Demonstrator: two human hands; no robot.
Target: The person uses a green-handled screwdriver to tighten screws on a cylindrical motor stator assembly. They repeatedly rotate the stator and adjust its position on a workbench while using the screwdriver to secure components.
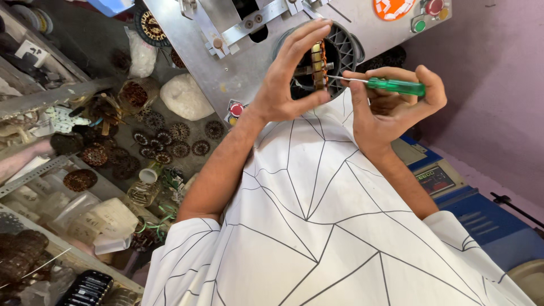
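1. the left hand [286,79] is raised in front of the chest, thumb below and fingers arched over the top, clamped around a round motor stator with copper-coloured windings and a pale laminated core [317,65].
2. the stator sits edge-on between that thumb and the fingertips, just in front of a dark ribbed circular housing [343,48] on a grey metal machine panel [226,62].
3. the right hand [391,105] is curled shut around a screwdriver with a translucent green handle and thin steel shaft [394,85], held roughly level.
4. the shaft's tip reaches the side of the stator, touching it or nearly so; which one cannot be told.
5. a white shirt with thin black geometric lines [317,226] fills the lower view.
6. to the left, many dark round wound stators [164,139] lie scattered on a cluttered bench beside a white lumpy plastic bag [184,96].
7. the panel carries a red round button [434,6] and a green round button [419,26] at upper right.
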